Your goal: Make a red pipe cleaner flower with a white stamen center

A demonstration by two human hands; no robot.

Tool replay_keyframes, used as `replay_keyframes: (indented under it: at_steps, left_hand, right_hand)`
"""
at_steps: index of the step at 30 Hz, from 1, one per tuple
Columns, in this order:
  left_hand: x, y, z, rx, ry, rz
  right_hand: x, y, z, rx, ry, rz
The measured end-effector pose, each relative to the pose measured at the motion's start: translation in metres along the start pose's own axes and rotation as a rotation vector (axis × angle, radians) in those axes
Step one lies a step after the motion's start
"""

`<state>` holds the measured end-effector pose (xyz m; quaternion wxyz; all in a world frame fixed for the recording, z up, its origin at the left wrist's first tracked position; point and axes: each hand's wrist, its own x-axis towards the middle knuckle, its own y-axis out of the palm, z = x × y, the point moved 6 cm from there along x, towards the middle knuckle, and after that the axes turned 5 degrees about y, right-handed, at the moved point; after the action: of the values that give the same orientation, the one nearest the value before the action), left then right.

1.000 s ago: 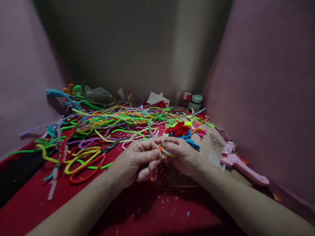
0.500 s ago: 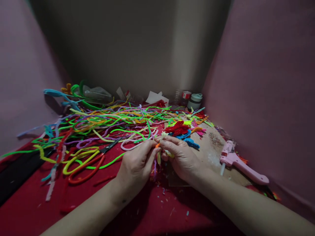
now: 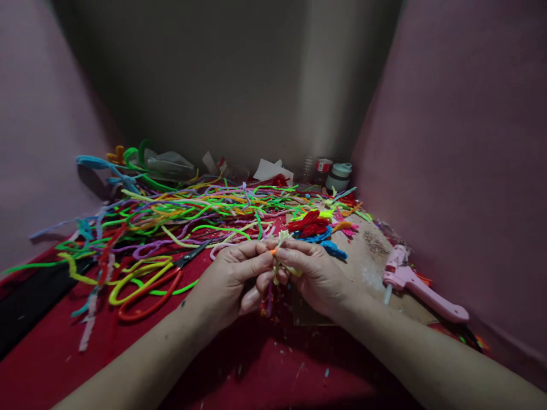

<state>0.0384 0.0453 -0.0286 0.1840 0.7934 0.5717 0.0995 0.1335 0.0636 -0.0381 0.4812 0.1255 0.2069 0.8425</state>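
Note:
My left hand (image 3: 239,276) and my right hand (image 3: 314,267) meet low over the red cloth. Between their fingertips is a small pipe-cleaner piece (image 3: 283,238) with a pale yellow, frayed-looking tuft on top and pale yellow strips hanging below. My right fingers are closed on the pale yellow part. The left thumb and forefinger pinch a short orange pipe cleaner (image 3: 273,251) against it. A purple strand (image 3: 270,296) hangs beneath the fingers. Much of the piece is hidden by my fingers.
Scissors (image 3: 147,285) with yellow and red handles lie left of my hands. A heap of coloured pipe cleaners (image 3: 192,213) spreads behind. Red and blue bundles (image 3: 314,224) lie beyond my right hand. A pink glue gun (image 3: 421,287) rests at right; a lidded jar (image 3: 339,175) stands at back.
My left hand has turned, and its lower fingers now show beneath the piece. The pale tuft stands slightly higher and more to the left between my fingertips.

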Motion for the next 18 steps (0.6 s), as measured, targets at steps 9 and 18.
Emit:
replay_keyframes:
  at_steps: [9,18]
  left_hand:
    - [0.001,0.003,0.007,0.082,-0.086,0.134]
    - [-0.015,0.004,-0.024,1.170,0.695,-0.162]
  right_hand:
    - [0.001,-0.002,0.000,0.093,-0.019,-0.027]
    - [0.001,-0.011,0.001,-0.093,-0.072,-0.159]
